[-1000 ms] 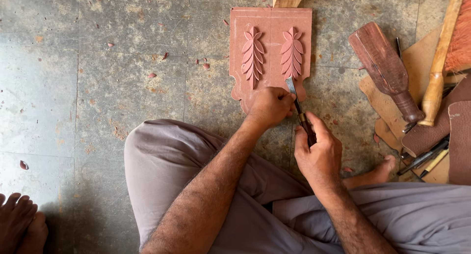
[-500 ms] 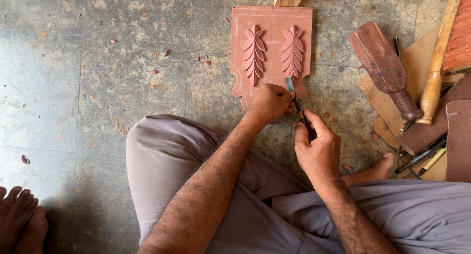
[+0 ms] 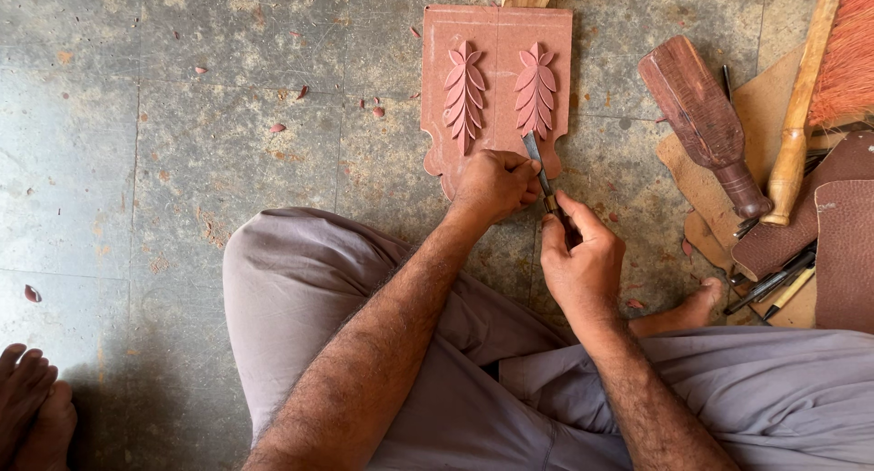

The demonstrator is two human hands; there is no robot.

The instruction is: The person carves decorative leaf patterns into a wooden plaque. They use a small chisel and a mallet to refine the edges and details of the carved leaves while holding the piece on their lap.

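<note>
right hand (image 3: 583, 262) grips chisel (image 3: 539, 166) | left hand (image 3: 492, 184) steadies carved panel (image 3: 496, 80)

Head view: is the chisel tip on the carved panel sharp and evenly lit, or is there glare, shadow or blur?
Head view: the chisel and the carved panel are in focus under soft, even light with no glare; both the left hand and the right hand look crisp, without motion blur; only the lower left floor darkens into shadow.

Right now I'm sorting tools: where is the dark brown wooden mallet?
In the head view, the dark brown wooden mallet lies on the floor at right, between the carved reddish panel and the broom's pale handle.
</note>
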